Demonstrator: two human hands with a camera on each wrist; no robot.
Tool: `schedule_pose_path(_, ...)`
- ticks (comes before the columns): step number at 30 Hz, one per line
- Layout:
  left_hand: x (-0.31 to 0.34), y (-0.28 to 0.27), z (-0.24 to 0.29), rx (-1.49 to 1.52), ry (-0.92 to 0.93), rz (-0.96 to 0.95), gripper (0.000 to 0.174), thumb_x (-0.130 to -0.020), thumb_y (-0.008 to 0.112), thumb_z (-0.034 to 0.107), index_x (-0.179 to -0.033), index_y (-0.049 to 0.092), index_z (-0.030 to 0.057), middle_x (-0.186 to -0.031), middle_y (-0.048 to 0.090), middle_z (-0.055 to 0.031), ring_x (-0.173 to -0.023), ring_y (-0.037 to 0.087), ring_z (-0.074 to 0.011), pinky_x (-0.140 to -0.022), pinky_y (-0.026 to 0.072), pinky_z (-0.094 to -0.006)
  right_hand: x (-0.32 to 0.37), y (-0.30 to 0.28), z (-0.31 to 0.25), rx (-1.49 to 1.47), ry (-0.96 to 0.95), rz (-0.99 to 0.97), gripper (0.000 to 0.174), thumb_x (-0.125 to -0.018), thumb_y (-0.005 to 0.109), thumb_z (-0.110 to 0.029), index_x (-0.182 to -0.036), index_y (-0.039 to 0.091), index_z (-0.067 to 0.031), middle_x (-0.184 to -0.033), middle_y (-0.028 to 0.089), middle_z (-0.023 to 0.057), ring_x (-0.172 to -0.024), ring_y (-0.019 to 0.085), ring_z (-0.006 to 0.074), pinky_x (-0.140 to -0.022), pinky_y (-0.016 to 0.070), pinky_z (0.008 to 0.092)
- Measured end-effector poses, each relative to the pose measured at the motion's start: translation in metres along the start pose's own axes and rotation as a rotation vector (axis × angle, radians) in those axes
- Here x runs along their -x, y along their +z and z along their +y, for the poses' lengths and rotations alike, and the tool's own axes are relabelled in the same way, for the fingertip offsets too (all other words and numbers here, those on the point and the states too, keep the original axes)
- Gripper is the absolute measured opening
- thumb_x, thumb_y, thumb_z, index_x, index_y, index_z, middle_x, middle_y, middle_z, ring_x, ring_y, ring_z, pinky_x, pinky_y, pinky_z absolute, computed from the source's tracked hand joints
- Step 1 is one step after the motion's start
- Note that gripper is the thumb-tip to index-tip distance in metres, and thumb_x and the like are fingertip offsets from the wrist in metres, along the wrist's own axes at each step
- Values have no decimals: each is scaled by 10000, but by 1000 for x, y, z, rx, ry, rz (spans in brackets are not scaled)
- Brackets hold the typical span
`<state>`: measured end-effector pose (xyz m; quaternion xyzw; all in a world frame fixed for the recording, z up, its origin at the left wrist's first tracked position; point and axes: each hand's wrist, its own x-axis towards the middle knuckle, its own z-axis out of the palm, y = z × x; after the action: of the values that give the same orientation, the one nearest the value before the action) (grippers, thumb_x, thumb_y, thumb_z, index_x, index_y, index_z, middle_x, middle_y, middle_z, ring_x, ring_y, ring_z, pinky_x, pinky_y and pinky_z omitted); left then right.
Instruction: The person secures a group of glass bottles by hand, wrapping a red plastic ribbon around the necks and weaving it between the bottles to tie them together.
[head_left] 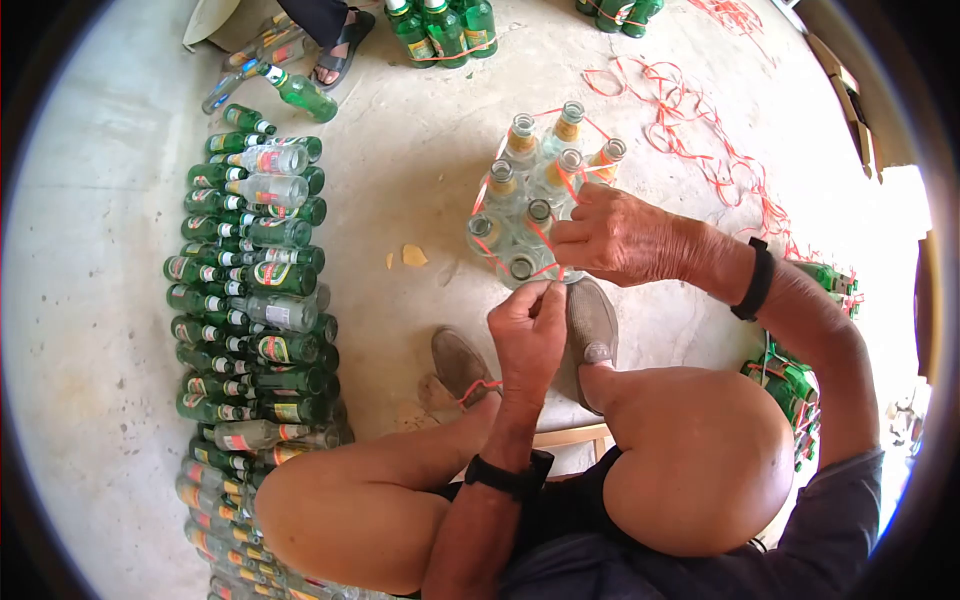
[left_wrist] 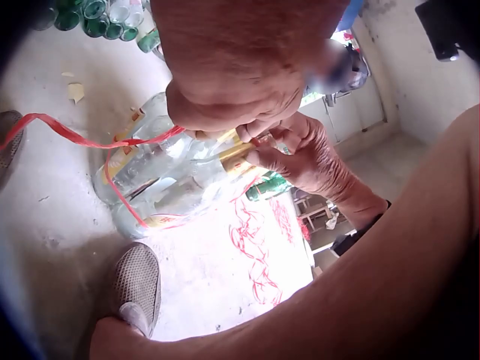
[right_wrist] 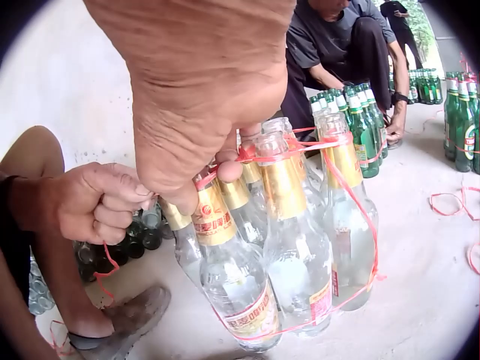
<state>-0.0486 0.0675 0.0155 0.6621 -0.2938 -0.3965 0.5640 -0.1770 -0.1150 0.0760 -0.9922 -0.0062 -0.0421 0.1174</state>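
Observation:
Clear glass bottles (head_left: 508,205) with gold neck labels stand in a tight bundle on the floor between the person's feet. Red plastic twine (right_wrist: 349,180) runs around their necks and lower down around their bodies. The left hand (head_left: 530,325), thumb against curled forefinger, pinches the twine at the near edge of the bundle. From that hand a loose tail of twine (left_wrist: 71,135) hangs down. Close beside it, over the near right bottle necks, the right hand (head_left: 620,235) curls its fingers on the twine; its palm hides part of the grip in the right wrist view.
Green and clear bottles (head_left: 285,275) lie stacked along the left. Tied green bottles (head_left: 445,35) stand at the back, near another person's sandalled foot (head_left: 340,50). Loose red twine (head_left: 690,125) is strewn at the back right. More green bottles (head_left: 785,385) are by the right knee.

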Motion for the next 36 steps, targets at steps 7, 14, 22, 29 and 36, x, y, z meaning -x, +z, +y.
schedule_pose_path(7, -2, -10, -4, -49, -11, -13, 131, -972, 754, 60, -934, 756, -65, -701, 573, 80, -661, 455, -22, -566, 397, -240, 10, 22, -36, 91, 226, 360, 262, -777, 726, -112, -1037, 715, -80, -1131, 686, 31, -1061, 654, 244, -1052, 521, 453)
schedule_pose_path(14, -4, -14, -5, -147, 110, -36, 136, -976, 744, 55, -943, 741, -77, -698, 574, 58, -666, 459, -32, -571, 410, -256, 20, 36, -48, 86, 355, 445, 310, -773, 747, -90, -1082, 750, -112, -1139, 694, 20, -1104, 650, 257, -1153, 471, 521)
schedule_pose_path(22, 2, -14, 4, -189, 85, -13, 137, -984, 739, 58, -964, 747, -77, -687, 575, 38, -667, 468, -34, -578, 426, -259, 22, 33, -33, 27, 271, 385, 306, -773, 780, -69, -1076, 745, -96, -1120, 699, 29, -1104, 658, 273, -1153, 482, 534)
schedule_pose_path(29, 10, -9, -10, -143, 100, 81, 133, -981, 743, 63, -998, 768, -67, -694, 616, 25, -656, 508, -38, -583, 450, -259, 23, 34, -32, -13, 269, 367, 269, -770, 778, -69, -1036, 735, -75, -1083, 683, 34, -1070, 647, 271, -1096, 532, 460)
schedule_pose_path(36, 16, -12, -3, -194, 95, 102, 131, -987, 741, 65, -993, 770, -63, -670, 619, 6, -624, 515, -50, -566, 458, -268, 20, 28, -29, 1, 226, 389, 258, -764, 718, -92, -1021, 731, -67, -1018, 661, 44, -1019, 642, 269, -1053, 532, 430)
